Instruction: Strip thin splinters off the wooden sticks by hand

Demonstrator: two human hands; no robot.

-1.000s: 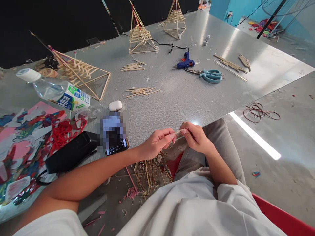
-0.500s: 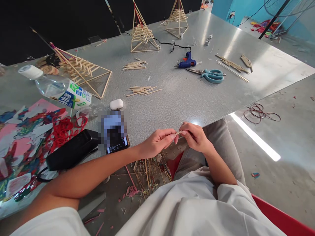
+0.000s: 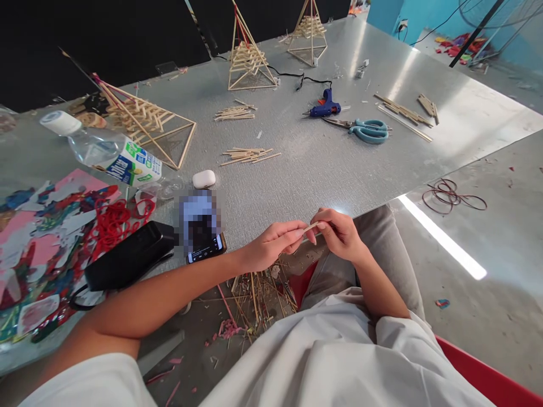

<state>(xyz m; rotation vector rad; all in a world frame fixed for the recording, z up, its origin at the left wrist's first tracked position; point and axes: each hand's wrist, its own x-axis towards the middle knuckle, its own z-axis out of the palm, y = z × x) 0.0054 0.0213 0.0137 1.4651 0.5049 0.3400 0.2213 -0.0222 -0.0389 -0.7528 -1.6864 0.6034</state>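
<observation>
Just off the table's near edge, a short thin wooden stick (image 3: 311,226) spans the gap between my two hands. My left hand (image 3: 274,244) pinches one end of it between thumb and fingers. The other end is gripped by my right hand (image 3: 339,234), thumb against the curled forefinger. Two piles of similar wooden sticks, a farther pile (image 3: 236,112) and a nearer pile (image 3: 250,155), lie on the table beyond my hands. Below my left forearm, cut stick scraps (image 3: 258,297) are heaped low down, partly hidden by my arm.
Stick pyramids (image 3: 250,62) stand at the back. A blue glue gun (image 3: 326,104) and scissors (image 3: 368,130) lie right of centre, near longer sticks (image 3: 403,109). Leftward are a plastic bottle (image 3: 114,152), a phone (image 3: 203,249), a white earbud case (image 3: 204,179) and a black case (image 3: 129,254).
My hands have drawn slightly apart, and more of the stick shows between them. The whole view has shifted a little; the things on the table stay put.
</observation>
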